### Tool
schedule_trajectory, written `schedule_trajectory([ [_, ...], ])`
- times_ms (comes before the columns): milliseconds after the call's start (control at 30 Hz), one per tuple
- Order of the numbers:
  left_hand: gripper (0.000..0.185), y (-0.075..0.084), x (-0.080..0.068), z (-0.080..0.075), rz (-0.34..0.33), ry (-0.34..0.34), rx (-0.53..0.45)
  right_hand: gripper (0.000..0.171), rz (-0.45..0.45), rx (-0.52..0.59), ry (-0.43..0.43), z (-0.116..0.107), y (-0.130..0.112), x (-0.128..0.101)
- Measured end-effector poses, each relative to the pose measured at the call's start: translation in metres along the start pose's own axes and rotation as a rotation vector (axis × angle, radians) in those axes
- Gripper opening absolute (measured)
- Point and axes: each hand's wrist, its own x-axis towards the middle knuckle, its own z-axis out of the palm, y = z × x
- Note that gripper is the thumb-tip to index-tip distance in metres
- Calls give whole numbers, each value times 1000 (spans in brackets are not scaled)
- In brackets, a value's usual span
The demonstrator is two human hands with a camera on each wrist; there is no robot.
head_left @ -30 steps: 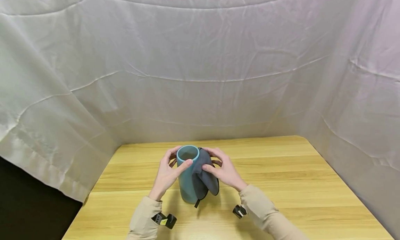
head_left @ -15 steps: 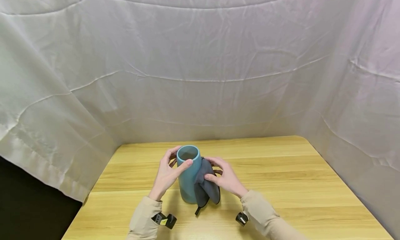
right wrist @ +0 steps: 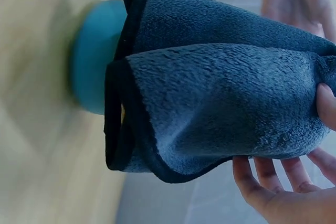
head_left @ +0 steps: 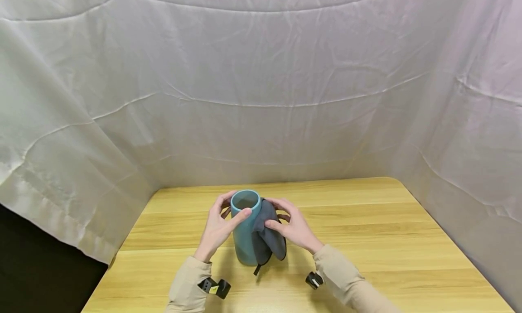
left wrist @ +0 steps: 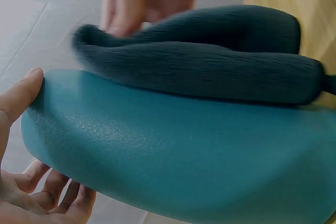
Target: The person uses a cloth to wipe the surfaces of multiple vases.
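Note:
A tall teal vase [head_left: 245, 231] stands upright on the wooden table [head_left: 367, 240]. My left hand [head_left: 222, 222] grips its neck, thumb across the near side below the rim, fingers round the far side. The left wrist view shows the vase's teal wall [left wrist: 184, 161] with my thumb [left wrist: 18, 98] on it. My right hand [head_left: 289, 222] holds a dark grey cloth [head_left: 267, 233] pressed against the vase's right side. In the right wrist view the cloth [right wrist: 220, 93] hangs folded over the vase [right wrist: 94, 56], with my fingers [right wrist: 262, 187] curled under it.
A wrinkled white sheet [head_left: 261, 86] walls in the table at the back and both sides. The table's left edge drops to a dark floor [head_left: 36, 267]. Bare wood lies to the right and in front of the vase.
My right hand slid the cloth down the vase's side, then back up a little. The left hand and the vase have stayed in place.

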Motion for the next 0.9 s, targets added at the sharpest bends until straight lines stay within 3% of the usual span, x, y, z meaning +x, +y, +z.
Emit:
schedule_trajectory([
  [167, 59, 0, 1, 0, 2, 3, -6, 52, -61, -2, 23, -3, -11, 8],
  [367, 59, 0, 1, 0, 0, 2, -8, 52, -64, 3, 22, -4, -13, 9],
  [900, 58, 0, 1, 0, 1, -2, -5, 56, 52, -29, -4, 5, 14, -11],
])
